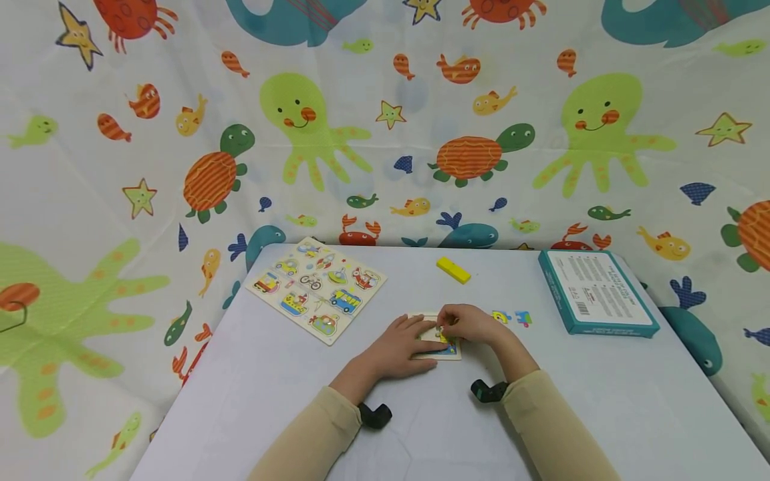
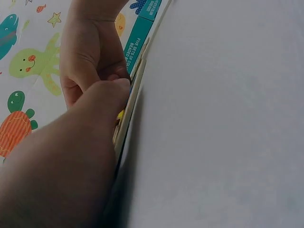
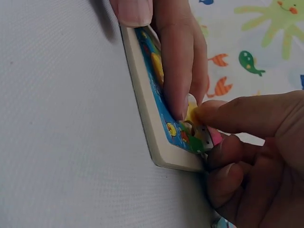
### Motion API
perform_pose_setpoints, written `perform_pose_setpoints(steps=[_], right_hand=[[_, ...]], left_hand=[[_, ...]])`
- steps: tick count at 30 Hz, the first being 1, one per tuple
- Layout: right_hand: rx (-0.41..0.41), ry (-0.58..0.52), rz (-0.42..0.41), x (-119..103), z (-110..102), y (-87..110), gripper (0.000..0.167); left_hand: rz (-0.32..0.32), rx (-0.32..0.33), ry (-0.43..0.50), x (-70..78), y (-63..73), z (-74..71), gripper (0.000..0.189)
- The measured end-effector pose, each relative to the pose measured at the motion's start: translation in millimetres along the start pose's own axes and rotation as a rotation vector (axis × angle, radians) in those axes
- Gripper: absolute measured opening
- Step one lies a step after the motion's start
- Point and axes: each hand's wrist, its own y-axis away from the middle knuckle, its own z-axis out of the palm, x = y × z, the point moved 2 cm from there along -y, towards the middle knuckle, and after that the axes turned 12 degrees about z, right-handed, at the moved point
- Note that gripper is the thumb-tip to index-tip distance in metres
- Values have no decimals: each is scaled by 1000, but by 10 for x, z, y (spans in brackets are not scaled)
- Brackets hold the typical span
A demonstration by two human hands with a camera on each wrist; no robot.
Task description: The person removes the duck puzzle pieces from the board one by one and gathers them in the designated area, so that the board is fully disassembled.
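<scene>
A small wooden jigsaw board [image 3: 153,151] with a pale frame and a blue picture lies in front of me. My left hand [image 1: 394,347] rests across it, fingers extended; in the right wrist view one fingertip presses the picture beside a yellow part. At the board's right end, my right hand [image 1: 472,324] pinches a small jigsaw piece [image 3: 204,135], partly white with dark dots and a pink edge. The piece sits right at the picture's corner, partly hidden by the fingers. Two loose jigsaw pieces [image 1: 523,318] lie to the right of the right hand.
A larger wooden vehicle puzzle board [image 1: 313,294] lies at the back left. Behind the hands is a yellow block [image 1: 454,270]. A teal-edged box [image 1: 601,294] stands at the back right. A sea-animal cloth [image 1: 385,153] hangs behind the white table [image 1: 240,401].
</scene>
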Motion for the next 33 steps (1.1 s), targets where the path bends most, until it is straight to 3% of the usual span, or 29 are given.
perform_pose_setpoints(steps=[9,18,26,33], right_hand=[[-55,-32,-45,28,-32,56,4],[151,-41,23,20,-118,33,8],[107,-58,20,133,-219,69,10],[100,-91,50,284,-418,225,13]], left_hand=[[-33,-52,25,26,-14,-6,47],[-33,-43,37,4,-11,11,46],[-41,-34,43,-10,-7,39,45],[-42,3,74,-15,4,14,42]])
